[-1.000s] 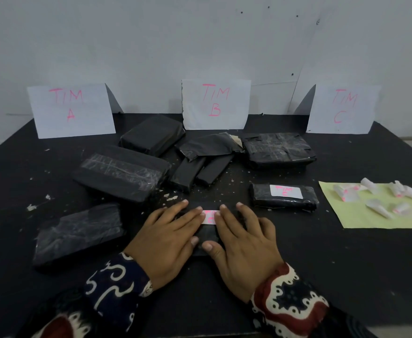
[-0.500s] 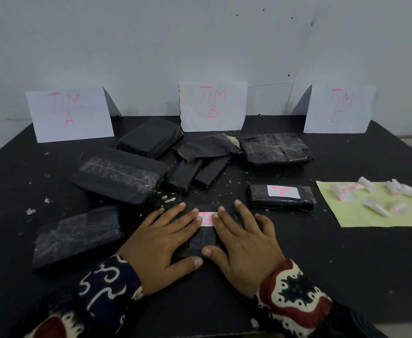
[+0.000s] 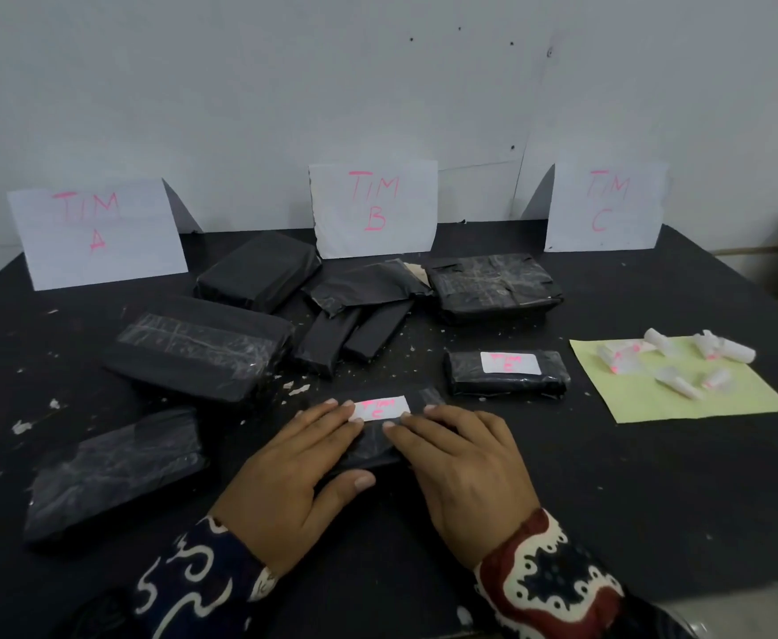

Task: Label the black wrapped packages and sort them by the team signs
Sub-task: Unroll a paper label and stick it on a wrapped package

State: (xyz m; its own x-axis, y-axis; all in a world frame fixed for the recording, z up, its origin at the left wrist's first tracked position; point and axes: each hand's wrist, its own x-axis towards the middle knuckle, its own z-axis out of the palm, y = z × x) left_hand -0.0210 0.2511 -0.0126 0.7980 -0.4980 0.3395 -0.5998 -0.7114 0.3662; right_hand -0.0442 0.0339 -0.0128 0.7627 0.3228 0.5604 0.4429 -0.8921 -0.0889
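Both hands, left (image 3: 286, 472) and right (image 3: 465, 468), lie flat with straight fingers pressing the package (image 3: 373, 449); its label (image 3: 379, 408) sits just past the fingertips, long axis sideways.

Single head-worn view, looking forward and down across the black table (image 3: 654, 523) from its near edge toward the far edge and wall (image 3: 378, 85) (wide-angle, edges bowed); close above the near edge.

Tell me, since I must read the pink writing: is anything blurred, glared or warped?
Head view: dim, soft light; the TIM C sign looks faint; the label between both hands is smeared; tape on the large package shows glare; wide-angle bending at edges.
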